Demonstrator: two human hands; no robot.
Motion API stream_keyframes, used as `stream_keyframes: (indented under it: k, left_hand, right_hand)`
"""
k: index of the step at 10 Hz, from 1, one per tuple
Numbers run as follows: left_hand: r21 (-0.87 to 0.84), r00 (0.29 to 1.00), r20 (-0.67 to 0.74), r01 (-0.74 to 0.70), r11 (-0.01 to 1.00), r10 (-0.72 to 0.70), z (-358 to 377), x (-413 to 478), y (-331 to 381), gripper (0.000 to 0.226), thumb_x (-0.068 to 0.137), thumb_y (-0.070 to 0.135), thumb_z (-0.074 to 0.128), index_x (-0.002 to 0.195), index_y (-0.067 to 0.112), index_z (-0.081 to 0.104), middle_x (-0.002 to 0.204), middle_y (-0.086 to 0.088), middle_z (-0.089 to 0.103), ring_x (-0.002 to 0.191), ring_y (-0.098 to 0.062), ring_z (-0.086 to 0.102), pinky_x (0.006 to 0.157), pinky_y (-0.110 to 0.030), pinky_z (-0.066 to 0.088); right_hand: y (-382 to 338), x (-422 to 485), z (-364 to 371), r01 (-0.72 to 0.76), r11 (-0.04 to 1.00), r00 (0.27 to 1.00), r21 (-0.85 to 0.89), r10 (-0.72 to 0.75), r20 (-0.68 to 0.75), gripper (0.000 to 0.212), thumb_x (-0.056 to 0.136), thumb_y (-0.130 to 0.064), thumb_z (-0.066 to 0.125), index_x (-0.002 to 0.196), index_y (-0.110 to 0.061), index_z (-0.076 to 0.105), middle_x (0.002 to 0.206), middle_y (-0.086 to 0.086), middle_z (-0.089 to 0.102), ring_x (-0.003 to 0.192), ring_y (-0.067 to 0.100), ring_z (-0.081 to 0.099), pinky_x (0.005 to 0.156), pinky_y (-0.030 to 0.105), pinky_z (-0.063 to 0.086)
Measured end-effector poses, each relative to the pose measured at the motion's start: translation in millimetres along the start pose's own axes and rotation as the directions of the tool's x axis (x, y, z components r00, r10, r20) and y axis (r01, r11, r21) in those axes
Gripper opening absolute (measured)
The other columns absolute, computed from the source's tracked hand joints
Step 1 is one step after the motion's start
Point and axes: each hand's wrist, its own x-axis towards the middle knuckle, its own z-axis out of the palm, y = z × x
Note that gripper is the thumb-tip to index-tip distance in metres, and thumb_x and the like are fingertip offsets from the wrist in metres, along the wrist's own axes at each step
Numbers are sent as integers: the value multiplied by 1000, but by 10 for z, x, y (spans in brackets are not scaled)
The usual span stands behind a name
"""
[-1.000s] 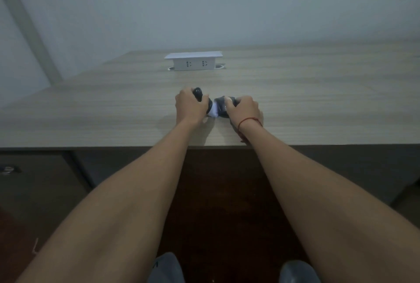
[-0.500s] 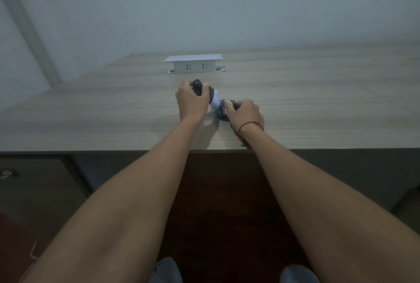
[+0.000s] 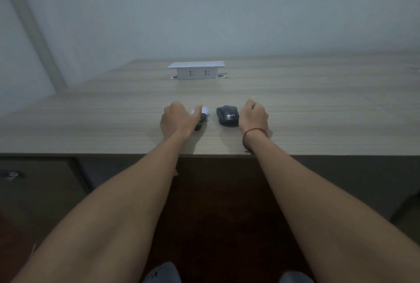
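Note:
A black computer mouse [image 3: 227, 116] with pale lettering lies on the wooden desk [image 3: 318, 112] near its front edge. My right hand [image 3: 253, 115] rests just right of the mouse with its fingers curled into a fist; nothing shows in it. A red string circles that wrist. My left hand [image 3: 177, 119] sits left of the mouse and grips a small dark object with a bright pale end [image 3: 201, 115], thumb laid along it. The hand hides most of that object.
A white pop-up socket box [image 3: 196, 70] stands at the back middle of the desk. A pale wall rises behind. Dark cabinet fronts [image 3: 45, 187] lie under the desk edge, and my knees show at the bottom.
My hands have drawn apart. The mouse, earlier under my right hand, now lies uncovered between them. My left hand carried the small object down and left.

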Motion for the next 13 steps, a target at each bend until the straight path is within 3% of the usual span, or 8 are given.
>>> stream_keyframes:
  k: [1, 2, 3, 5, 8, 11, 12, 13]
  left_hand:
    - [-15, 989, -47, -143, 990, 143, -19, -12, -89, 44, 84, 54, 56, 88, 11, 61, 86, -2, 61, 86, -25, 62, 66, -32, 45]
    - [-132, 932, 145, -313, 940, 331, 54, -3, -101, 44, 90, 40, 54, 126, 15, 52, 126, -8, 55, 120, -26, 51, 97, -41, 45]
    - [-24, 855, 400, -350, 936, 330, 193, 40, -53, 40, 97, 38, 39, 129, 15, 50, 141, -14, 44, 130, -33, 45, 105, -49, 40]
    - [101, 861, 443, -326, 940, 251, 423, 182, 98, 43, 101, 32, 25, 131, 11, 47, 141, -18, 43, 127, -36, 45, 105, -50, 37]
    - [124, 877, 426, -300, 946, 222, 775, 523, 300, 42, 100, 29, 28, 130, 10, 48, 133, -17, 48, 124, -35, 47, 105, -46, 37]
    - [29, 914, 385, -151, 988, 128, 524, 274, 246, 83, 96, 52, 38, 154, 12, -6, 162, -16, 5, 150, -30, 10, 121, -46, 16]
    - [71, 917, 386, -141, 988, 103, 367, 51, 184, 88, 93, 52, 42, 153, 7, -4, 162, -15, 8, 151, -27, 8, 122, -44, 13]
    - [183, 924, 379, -128, 975, 50, 224, -96, 146, 83, 90, 55, 42, 150, 3, 19, 159, -15, 23, 148, -28, 20, 119, -42, 19]
  right_hand:
    - [12, -10, 37, 71, 997, 996, 9, -72, 51, 43, 95, -42, 33, 112, -10, 56, 109, 10, 59, 92, 27, 54, 74, 35, 36]
    - [55, -44, 136, 358, 925, 893, -128, -299, 336, 63, 89, -43, 50, 142, -14, 33, 152, 11, 29, 135, 29, 33, 106, 41, 32]
    - [71, -18, 229, 508, 829, 784, -235, -333, 523, 68, 87, -37, 57, 144, -16, 27, 157, 14, 12, 141, 32, 20, 113, 41, 24]
    - [92, 185, 287, 416, 849, 858, -327, -247, 449, 59, 90, -29, 53, 142, -15, 30, 155, 16, 15, 137, 36, 25, 111, 41, 27]
    - [136, 628, 522, 379, 847, 893, -373, -229, 388, 56, 90, -30, 53, 140, -14, 33, 153, 17, 17, 134, 36, 30, 109, 41, 29]
    - [189, 440, 313, 325, 884, 900, -337, -178, 398, 97, 83, -41, 61, 149, -13, -4, 158, 18, 0, 144, 33, 10, 117, 44, 15]
    - [208, 214, 109, 321, 860, 910, -396, -165, 379, 90, 83, -45, 58, 147, -5, 9, 155, 18, 16, 141, 32, 20, 115, 42, 22]
    - [190, 30, -89, 343, 807, 910, -480, -158, 383, 71, 85, -50, 48, 136, -2, 37, 140, 17, 44, 127, 33, 41, 106, 41, 34]
